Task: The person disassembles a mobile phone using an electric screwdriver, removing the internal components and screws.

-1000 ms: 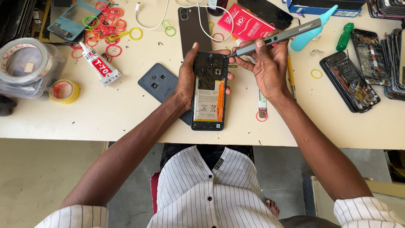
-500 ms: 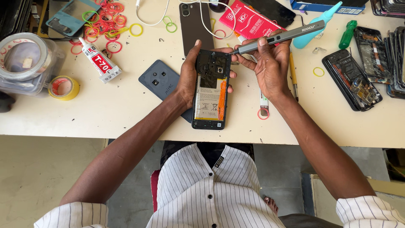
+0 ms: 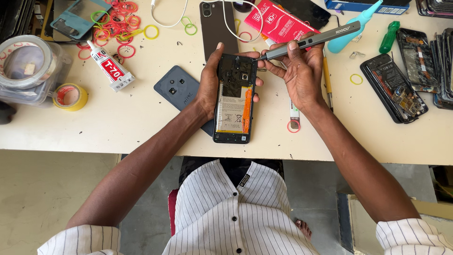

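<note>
Gripping opened phone (image 3: 234, 99) near counter front edge, our left hand (image 3: 207, 87) wraps it; right hand (image 3: 299, 71) pinches grey screwdriver (image 3: 309, 41). We fear tip slipping, scratching board.

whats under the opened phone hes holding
A dark blue back cover pokes out beneath the opened phone, resting on the table. The left hand and phone hide its right part.

bare table (image 3: 118, 123) left; phones (image 3: 401, 85) crowd right
</note>
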